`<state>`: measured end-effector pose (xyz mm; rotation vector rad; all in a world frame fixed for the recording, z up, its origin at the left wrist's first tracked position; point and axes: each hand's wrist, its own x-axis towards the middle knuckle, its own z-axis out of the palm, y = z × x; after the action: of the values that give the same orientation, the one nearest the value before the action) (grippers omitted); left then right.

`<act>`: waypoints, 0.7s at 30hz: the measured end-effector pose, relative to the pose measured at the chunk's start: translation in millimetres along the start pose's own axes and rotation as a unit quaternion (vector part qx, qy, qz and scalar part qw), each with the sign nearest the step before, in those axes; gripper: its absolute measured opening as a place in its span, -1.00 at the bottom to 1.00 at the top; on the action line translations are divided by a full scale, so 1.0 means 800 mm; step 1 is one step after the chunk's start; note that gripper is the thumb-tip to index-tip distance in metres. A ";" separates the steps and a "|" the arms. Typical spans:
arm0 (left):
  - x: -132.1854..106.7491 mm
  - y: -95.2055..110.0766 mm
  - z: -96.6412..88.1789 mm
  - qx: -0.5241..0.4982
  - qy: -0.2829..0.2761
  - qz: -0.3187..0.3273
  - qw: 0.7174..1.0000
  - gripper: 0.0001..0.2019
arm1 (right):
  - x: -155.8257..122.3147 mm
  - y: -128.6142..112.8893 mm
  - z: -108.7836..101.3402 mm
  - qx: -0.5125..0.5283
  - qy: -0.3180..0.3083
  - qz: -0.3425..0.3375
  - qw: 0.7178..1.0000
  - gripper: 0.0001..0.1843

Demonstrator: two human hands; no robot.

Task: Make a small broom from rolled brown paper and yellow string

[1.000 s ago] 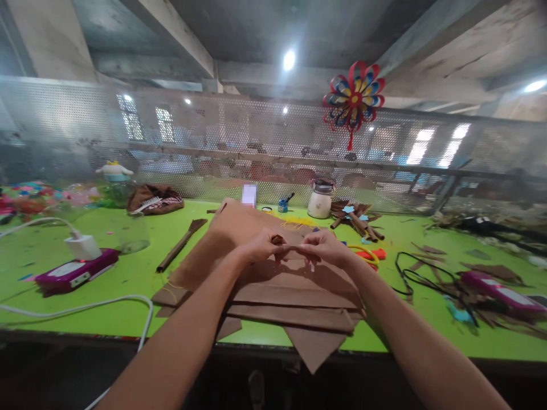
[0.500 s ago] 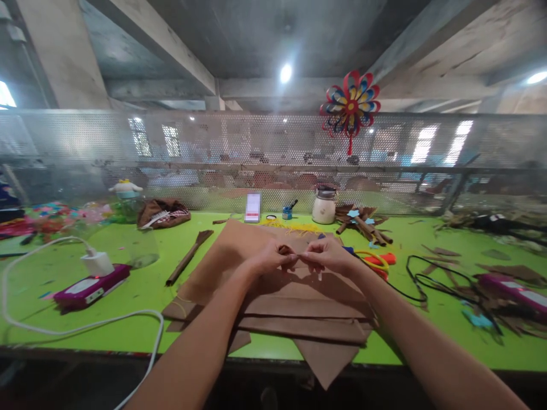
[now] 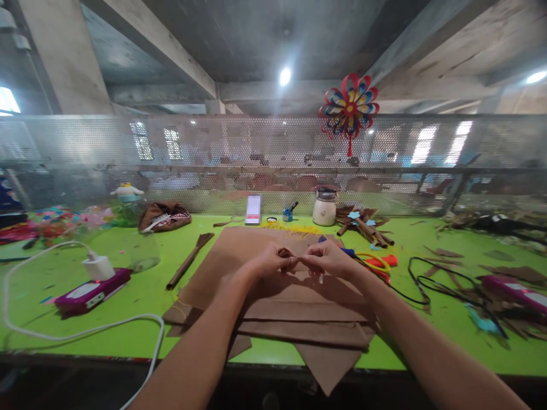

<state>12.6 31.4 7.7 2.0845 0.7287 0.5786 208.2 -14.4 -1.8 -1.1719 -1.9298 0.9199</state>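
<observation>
Both my hands meet above a stack of brown paper sheets (image 3: 299, 319) on the green table (image 3: 128, 296). My left hand (image 3: 267, 263) pinches a small brown paper piece (image 3: 285, 253) between thumb and fingers. My right hand (image 3: 329, 259) is pinched too, its fingertips touching the same piece from the right. The piece is mostly hidden by my fingers. Both forearms reach in from the lower edge.
A purple device (image 3: 92, 291) with a white charger (image 3: 98, 266) and cable lies at the left. A rolled brown paper stick (image 3: 188, 261), orange scissors (image 3: 378, 263), a white jar (image 3: 323, 208), black cord (image 3: 427, 282) and brown scraps surround the stack. A mesh screen (image 3: 273, 159) backs the table.
My hands have stayed together on the paper piece, with small finger shifts. The view has tilted slightly, so the table sits lower in the picture.
</observation>
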 end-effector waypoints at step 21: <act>-0.008 0.001 -0.019 -0.231 0.014 -0.044 0.972 -0.71 | -0.005 -0.014 -0.018 0.348 0.062 -0.045 0.934 -0.59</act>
<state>-1.5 35.2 15.5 1.6087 0.6281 0.6591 216.7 -18.4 13.8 -0.6887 -1.3539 1.2984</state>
